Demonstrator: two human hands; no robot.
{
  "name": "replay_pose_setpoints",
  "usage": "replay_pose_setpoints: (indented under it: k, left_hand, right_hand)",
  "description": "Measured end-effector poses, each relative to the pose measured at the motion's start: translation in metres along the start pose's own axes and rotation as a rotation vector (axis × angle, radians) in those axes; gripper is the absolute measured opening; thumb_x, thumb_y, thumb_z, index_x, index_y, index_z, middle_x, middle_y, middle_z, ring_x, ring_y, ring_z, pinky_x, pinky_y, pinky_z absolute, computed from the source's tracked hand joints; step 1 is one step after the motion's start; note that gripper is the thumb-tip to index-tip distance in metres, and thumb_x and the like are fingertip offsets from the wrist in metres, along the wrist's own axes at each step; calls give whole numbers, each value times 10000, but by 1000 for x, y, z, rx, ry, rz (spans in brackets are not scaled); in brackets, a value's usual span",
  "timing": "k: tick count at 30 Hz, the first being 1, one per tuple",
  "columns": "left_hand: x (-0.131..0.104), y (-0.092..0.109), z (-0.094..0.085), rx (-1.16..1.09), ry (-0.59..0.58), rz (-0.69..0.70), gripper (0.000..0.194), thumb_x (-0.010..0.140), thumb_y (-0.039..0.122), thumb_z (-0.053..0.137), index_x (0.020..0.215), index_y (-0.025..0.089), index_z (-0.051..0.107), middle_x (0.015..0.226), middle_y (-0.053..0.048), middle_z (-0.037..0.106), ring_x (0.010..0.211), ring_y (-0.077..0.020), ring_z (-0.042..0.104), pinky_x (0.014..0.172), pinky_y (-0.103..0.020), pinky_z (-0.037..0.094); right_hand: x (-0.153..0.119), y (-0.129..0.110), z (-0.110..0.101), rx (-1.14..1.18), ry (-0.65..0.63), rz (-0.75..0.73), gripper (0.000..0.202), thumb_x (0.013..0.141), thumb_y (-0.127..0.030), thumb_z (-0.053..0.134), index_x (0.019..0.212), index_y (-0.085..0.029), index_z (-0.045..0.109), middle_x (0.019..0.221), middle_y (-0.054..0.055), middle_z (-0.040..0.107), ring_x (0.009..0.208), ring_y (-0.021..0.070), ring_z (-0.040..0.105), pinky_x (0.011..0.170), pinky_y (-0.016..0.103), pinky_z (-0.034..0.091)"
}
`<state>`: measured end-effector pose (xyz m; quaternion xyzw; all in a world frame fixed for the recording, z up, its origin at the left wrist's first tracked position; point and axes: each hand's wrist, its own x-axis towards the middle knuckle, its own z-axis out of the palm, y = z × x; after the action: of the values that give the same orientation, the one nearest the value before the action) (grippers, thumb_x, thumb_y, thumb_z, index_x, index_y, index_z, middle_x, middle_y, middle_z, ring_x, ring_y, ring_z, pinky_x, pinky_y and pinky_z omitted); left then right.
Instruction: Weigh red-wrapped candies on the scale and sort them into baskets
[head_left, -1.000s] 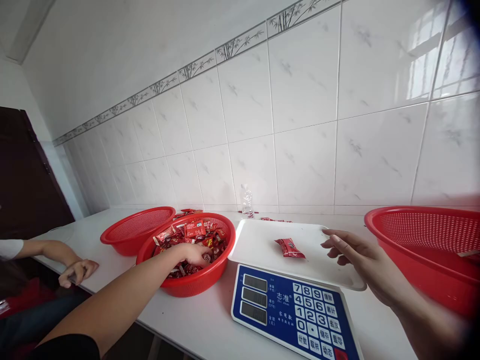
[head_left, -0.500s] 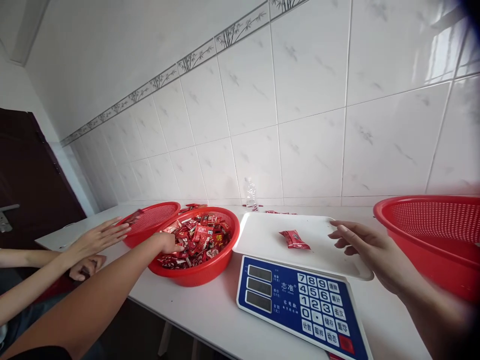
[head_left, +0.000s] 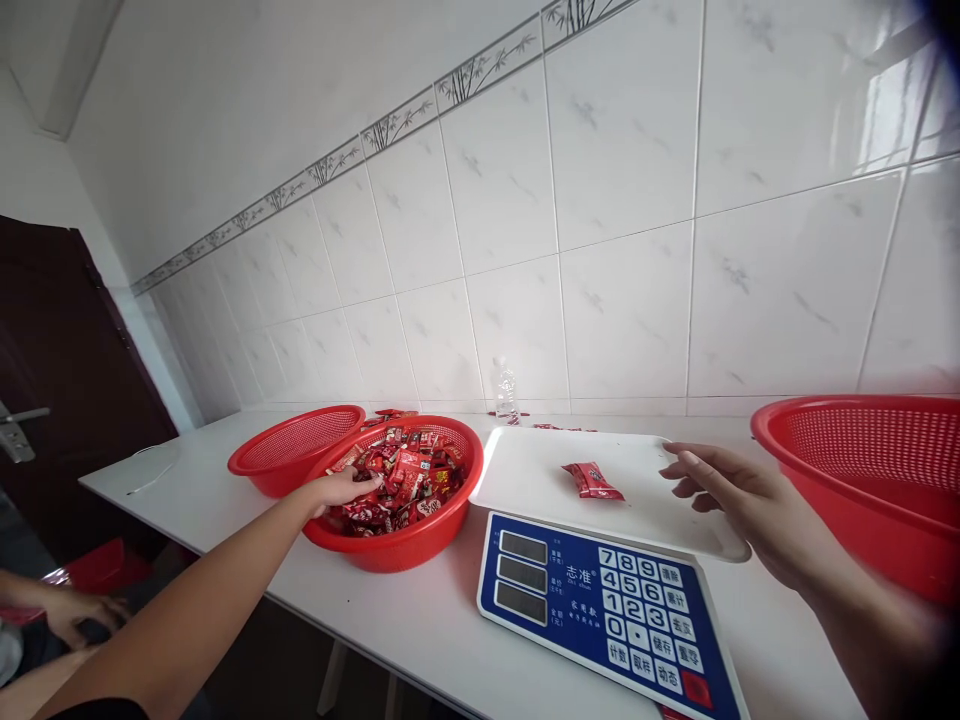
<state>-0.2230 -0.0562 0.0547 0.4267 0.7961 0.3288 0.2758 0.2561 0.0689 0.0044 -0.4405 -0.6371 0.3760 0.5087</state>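
My left hand [head_left: 341,490] reaches into a red plastic basket [head_left: 386,555] heaped with small red candy packets [head_left: 412,478]. Its thumb rests over the packets, while most of the fingers are hidden behind the hand and among the candy. At the right end of a white scale tray [head_left: 525,478], my right hand [head_left: 724,490] is open with loosely bent fingers and holds nothing. A single red packet [head_left: 595,481] lies on that tray, left of my right hand. In front is the scale's blue keypad panel [head_left: 577,610]; its displays look blank.
Another red basket [head_left: 289,440] stands behind the filled one, and a larger one [head_left: 847,480] is at the right. A clear bottle [head_left: 506,390] and loose packets [head_left: 394,413] are near the tiled wall. A co-worker's hand [head_left: 82,615] is at lower left.
The co-worker's hand that was near the back left basket has withdrawn to the lower left. My left hand has shifted slightly right over the packets. My right hand has hardly moved.
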Motion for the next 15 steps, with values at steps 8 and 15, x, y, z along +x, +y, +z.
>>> replay_pose_setpoints:
  k: [8, 15]
  left_hand:
    - [-25, 26, 6, -222, -294, -51, 770, 723, 701, 541, 1344, 283, 357, 1423, -110, 441, 1178, -267, 544, 837, -357, 521]
    - [-13, 23, 3, 35, -309, 159, 680, 849, 697, 260, 1324, 238, 425, 1356, -127, 510, 1134, -239, 572, 812, -324, 508]
  right_hand:
    - [-1, -2, 1, 11, 4, 7, 564, 730, -646, 562, 1065, -200, 642, 894, 70, 692, 742, 189, 598, 629, 296, 496]
    - [-2, -4, 3, 6, -7, 29, 573, 723, -644, 568, 1067, -192, 638, 904, 72, 689, 739, 186, 595, 628, 292, 493]
